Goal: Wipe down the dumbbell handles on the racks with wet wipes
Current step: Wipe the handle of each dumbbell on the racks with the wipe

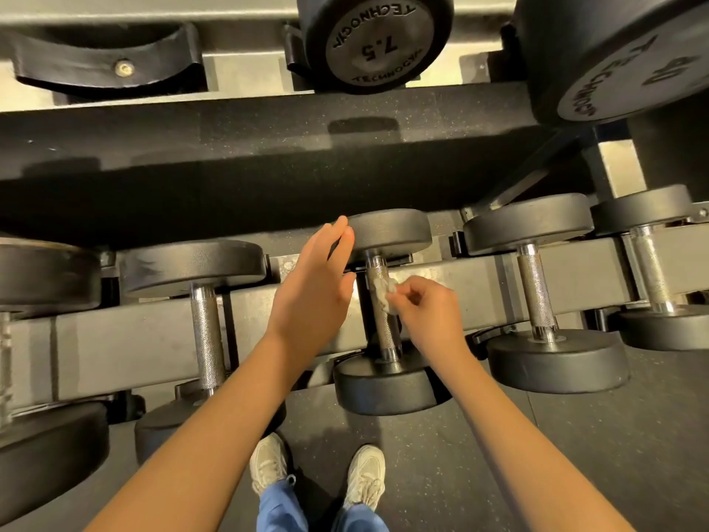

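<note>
A black dumbbell with a knurled steel handle (pixel 385 332) lies across the lower rack rail (pixel 126 343), straight ahead of me. My right hand (pixel 431 314) pinches a crumpled white wet wipe (pixel 381 295) against the upper part of that handle. My left hand (pixel 316 286) reaches forward with straight fingers, its fingertips touching the far head (pixel 395 232) of the same dumbbell. The near head (pixel 383 385) hangs over the rack's front.
More dumbbells sit on the same rail: one to the left (pixel 207 335), two to the right (pixel 537 289) (pixel 652 270). The upper rack holds a 7.5 dumbbell (pixel 374 44) and a larger one (pixel 629 59). My white shoes (pixel 318 474) stand on dark rubber floor.
</note>
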The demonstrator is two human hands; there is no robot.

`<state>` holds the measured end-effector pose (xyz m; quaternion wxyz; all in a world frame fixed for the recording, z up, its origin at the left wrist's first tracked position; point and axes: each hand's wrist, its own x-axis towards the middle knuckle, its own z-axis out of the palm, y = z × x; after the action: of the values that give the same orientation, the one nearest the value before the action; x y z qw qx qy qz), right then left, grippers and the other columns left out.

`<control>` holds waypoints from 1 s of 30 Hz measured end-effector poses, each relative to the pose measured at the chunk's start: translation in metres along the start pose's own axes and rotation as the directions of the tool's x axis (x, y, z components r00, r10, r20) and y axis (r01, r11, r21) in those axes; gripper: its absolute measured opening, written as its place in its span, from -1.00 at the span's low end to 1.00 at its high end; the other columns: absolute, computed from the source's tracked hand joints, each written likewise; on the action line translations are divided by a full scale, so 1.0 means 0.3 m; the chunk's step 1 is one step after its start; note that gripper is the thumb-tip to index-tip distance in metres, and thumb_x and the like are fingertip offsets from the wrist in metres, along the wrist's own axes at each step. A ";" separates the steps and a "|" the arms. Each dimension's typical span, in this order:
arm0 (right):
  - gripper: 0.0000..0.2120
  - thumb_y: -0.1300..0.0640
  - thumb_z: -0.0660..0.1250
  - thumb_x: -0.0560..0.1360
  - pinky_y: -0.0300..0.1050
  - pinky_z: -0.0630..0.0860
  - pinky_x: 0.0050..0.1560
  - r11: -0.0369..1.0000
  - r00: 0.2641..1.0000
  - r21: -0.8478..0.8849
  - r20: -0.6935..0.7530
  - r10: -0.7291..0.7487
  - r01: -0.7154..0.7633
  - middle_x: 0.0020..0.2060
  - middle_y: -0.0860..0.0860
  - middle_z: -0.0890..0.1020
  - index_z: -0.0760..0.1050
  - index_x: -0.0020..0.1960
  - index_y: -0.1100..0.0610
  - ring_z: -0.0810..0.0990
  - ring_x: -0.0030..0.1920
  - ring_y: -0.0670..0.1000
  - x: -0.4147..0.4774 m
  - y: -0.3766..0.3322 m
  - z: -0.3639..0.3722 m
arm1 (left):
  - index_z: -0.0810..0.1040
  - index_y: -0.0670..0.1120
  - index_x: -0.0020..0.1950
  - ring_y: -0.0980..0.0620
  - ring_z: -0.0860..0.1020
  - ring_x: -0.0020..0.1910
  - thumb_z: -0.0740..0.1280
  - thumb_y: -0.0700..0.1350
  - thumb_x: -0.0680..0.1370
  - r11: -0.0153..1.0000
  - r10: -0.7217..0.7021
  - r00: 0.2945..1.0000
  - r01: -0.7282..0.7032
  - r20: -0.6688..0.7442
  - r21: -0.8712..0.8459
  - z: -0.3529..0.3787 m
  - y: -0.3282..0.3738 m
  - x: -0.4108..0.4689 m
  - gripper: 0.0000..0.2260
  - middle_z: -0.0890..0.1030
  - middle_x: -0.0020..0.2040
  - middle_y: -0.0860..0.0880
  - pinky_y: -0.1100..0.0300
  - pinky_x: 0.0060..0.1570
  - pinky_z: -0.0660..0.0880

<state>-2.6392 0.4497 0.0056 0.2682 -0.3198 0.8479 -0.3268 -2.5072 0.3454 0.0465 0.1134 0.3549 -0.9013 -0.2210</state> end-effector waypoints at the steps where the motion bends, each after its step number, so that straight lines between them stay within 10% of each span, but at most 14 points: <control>1: -0.85 0.18 0.41 0.46 -0.12 0.47 -0.27 0.999 0.999 -0.042 0.037 0.007 -0.005 -0.35 0.07 0.60 0.56 -0.25 0.22 0.51 -0.34 0.00 -0.014 0.009 -0.006 | 0.17 -0.17 0.52 -0.01 0.17 0.50 0.19 -0.15 0.61 0.999 0.020 1.000 -0.019 -0.024 0.037 0.005 -0.005 -0.001 -0.51 0.21 0.53 -0.10 0.25 0.42 0.05; 9: -0.87 0.21 0.38 0.49 -0.15 0.53 -0.14 0.999 0.999 0.027 -0.037 0.019 -0.018 -0.28 -0.02 0.59 0.58 0.04 0.10 0.57 -0.23 -0.04 0.038 -0.051 -0.006 | 0.23 -0.22 0.49 -0.08 0.28 0.46 0.25 -0.20 0.58 0.998 0.055 0.998 -0.055 -0.014 0.034 0.018 -0.009 0.000 -0.52 0.29 0.48 -0.16 0.13 0.43 0.20; 16: -0.85 0.24 0.43 0.45 -0.56 0.34 -0.26 0.993 0.970 -0.112 0.235 0.063 -0.037 -0.10 -0.04 0.59 0.61 0.02 0.17 0.53 -0.15 -0.12 -0.034 0.018 -0.057 | 0.28 -0.25 0.46 -0.10 0.31 0.44 0.26 -0.25 0.58 0.995 0.065 0.996 -0.069 -0.059 -0.073 0.035 -0.025 -0.002 -0.55 0.34 0.44 -0.18 0.16 0.39 0.24; 22: -0.74 0.24 0.44 0.43 -0.26 0.41 -0.19 0.996 0.994 -0.088 0.105 0.022 -0.013 -0.29 -0.12 0.50 0.58 0.11 0.10 0.48 -0.26 -0.11 -0.003 -0.041 -0.046 | 0.30 -0.29 0.43 -0.15 0.33 0.42 0.28 -0.25 0.56 0.992 0.105 0.992 -0.109 -0.071 -0.064 0.032 -0.029 -0.004 -0.55 0.36 0.42 -0.23 0.11 0.37 0.28; 30: -0.90 0.27 0.49 0.37 -0.46 0.37 -0.32 0.984 0.958 -0.145 0.253 0.134 -0.099 -0.27 -0.02 0.59 0.57 -0.26 0.16 0.56 -0.22 -0.05 -0.059 0.017 -0.064 | 0.27 -0.26 0.46 -0.10 0.28 0.45 0.25 -0.24 0.58 0.988 0.088 0.993 -0.097 -0.082 -0.119 0.044 -0.035 -0.006 -0.54 0.32 0.45 -0.18 0.14 0.37 0.32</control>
<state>-2.6423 0.4729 0.0187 0.3750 -0.3262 0.8421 -0.2093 -2.5046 0.3440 0.0300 0.1794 0.3133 -0.8965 -0.2569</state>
